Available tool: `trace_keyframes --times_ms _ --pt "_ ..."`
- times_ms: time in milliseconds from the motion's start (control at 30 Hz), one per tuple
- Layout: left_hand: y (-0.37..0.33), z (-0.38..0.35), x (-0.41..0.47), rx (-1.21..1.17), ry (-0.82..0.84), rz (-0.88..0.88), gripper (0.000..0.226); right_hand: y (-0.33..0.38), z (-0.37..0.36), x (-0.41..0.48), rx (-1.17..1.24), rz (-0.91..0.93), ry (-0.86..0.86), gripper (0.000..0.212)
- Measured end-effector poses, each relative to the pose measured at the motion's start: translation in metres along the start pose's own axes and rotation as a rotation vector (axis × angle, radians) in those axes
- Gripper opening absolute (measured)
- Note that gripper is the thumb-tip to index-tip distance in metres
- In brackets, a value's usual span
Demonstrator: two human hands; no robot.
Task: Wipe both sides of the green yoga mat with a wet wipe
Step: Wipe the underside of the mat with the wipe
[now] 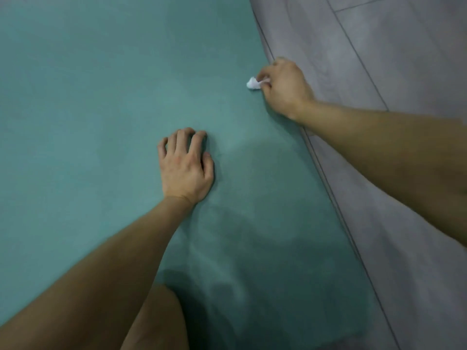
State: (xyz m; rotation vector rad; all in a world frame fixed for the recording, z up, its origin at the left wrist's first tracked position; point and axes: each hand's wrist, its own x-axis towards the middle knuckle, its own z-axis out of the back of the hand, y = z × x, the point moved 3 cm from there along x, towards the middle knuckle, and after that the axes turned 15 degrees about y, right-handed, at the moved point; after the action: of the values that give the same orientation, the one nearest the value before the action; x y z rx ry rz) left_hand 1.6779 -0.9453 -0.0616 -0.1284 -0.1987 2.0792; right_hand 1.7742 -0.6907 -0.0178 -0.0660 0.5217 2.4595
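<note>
The green yoga mat [101, 97] lies flat and fills most of the view. My right hand [285, 85] is at the mat's right edge, its fingers curled round a small crumpled white wet wipe [252, 84] that touches the mat. My left hand [185, 164] rests palm down on the middle of the mat, fingers bent with the tips on the surface, and it holds nothing. Darker damp-looking patches show on the mat near the bottom of the view.
Grey wood-pattern floor [391, 59] runs along the mat's right side. My bare knee [156, 322] is on the mat at the bottom of the view, between my forearms.
</note>
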Motion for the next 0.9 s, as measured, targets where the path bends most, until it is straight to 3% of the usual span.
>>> trace_keyframes --times_ms 67,200,267,300,433,500,633,700,767,833,900 --pt "0.004 0.001 -0.009 -0.022 -0.010 -0.003 0.029 0.029 -0.018 -0.017 0.056 -0.013 -0.005 0.023" --pt "0.032 0.001 -0.053 -0.031 -0.029 0.161 0.031 0.102 -0.079 -0.123 0.125 0.632 0.246 0.023" --pt "0.035 0.000 -0.065 -0.008 -0.018 0.242 0.035 0.094 -0.075 -0.119 0.024 0.757 0.316 0.034" --pt "0.035 -0.002 -0.062 -0.002 -0.009 0.253 0.036 0.079 -0.064 -0.095 0.014 0.684 0.260 0.035" --pt "0.033 -0.003 -0.059 0.018 0.002 0.258 0.038 0.011 -0.014 -0.009 0.069 0.022 -0.061 0.029" --pt "0.035 -0.002 -0.059 0.010 0.001 0.253 0.038 0.029 -0.021 -0.017 0.097 -0.022 -0.087 0.026" --pt "0.035 -0.005 -0.060 0.015 0.002 0.253 0.037 0.121 -0.080 -0.108 0.128 0.660 0.173 0.013" --pt "0.037 -0.005 -0.060 0.021 -0.008 0.255 0.036 0.116 -0.083 -0.115 0.048 0.814 0.264 0.022" --pt "0.036 -0.004 -0.061 0.021 -0.006 0.260 0.036 0.077 -0.062 -0.072 0.062 0.627 0.136 0.027" --pt "0.035 -0.002 -0.060 0.014 -0.011 0.261 0.035 0.026 -0.030 -0.027 0.062 0.255 -0.053 0.026" --pt "0.034 -0.002 -0.059 0.013 -0.004 0.259 0.035 0.005 -0.019 -0.009 0.086 0.008 -0.127 0.027"
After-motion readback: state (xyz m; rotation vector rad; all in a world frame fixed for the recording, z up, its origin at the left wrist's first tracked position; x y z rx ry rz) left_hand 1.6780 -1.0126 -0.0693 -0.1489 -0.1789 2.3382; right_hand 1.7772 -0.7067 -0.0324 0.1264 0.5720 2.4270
